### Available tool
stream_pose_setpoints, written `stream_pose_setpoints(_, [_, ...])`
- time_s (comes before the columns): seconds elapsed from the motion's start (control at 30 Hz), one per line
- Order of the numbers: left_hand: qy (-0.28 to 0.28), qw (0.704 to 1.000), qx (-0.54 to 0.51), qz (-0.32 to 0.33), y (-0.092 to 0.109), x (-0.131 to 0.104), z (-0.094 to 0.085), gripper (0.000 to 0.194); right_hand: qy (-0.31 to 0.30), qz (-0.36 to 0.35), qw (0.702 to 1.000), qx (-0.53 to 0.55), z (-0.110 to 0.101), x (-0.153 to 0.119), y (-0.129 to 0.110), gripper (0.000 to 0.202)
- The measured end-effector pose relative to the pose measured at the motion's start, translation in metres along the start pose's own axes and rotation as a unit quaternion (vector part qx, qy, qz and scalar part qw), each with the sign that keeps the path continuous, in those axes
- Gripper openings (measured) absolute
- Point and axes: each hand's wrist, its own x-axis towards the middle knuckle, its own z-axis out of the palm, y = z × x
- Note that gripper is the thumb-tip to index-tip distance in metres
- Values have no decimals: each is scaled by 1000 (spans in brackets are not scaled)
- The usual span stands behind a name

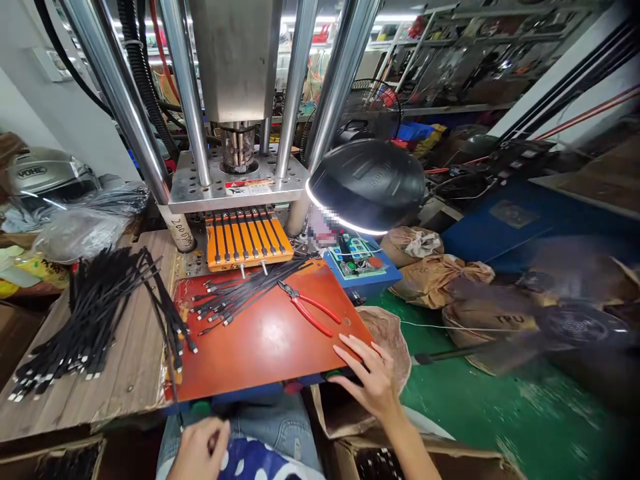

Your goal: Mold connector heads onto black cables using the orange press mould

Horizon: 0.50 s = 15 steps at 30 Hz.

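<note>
Head view: I look down past my lap at a red-orange board [310, 353] in front of a metal press [235, 60].
Right hand [367, 377]: my fingers are spread wide and hold nothing; their tips rest by the board's near right corner, perhaps for support, the thumb beside a green button [332, 375] below the edge.
Left hand [197, 447]: low over my lap, fingers curled narrow; I cannot tell whether they grip the thin black cable [173, 373] that runs down toward them along the board's left edge.
Cable pile [90, 320]: heaped on the ribbed surface to my left, most pale ends pointing my way, which seems handy for picking out singles.
Loose cables [240, 290]: fanned across the board's far part, just in front of the orange mould.
Orange mould [250, 239]: under the press plate, with black strips side by side, apparently spaced by its slots.
Pliers [313, 310]: lying on the board, red handles toward my right hand, presumably for easy reach.
Lamp [370, 183]: beside the press, its lit rim low, likely to brighten this work area.
</note>
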Motion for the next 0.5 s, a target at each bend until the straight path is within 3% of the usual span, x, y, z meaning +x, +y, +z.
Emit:
stream_pose_setpoints(0.07, [53, 996, 51, -55, -9, 9, 13, 48, 48, 14, 998, 22, 5, 1, -3, 38])
stream_pose_setpoints(0.17, [60, 990, 89, -86, -15, 21, 22, 55, 81, 23, 996, 17, 10, -3, -8, 36])
stream_pose_setpoints(0.5, [8, 989, 68, -127, 6, 21, 7, 55, 130, -17, 989, -66, 34, -26, 1, 40])
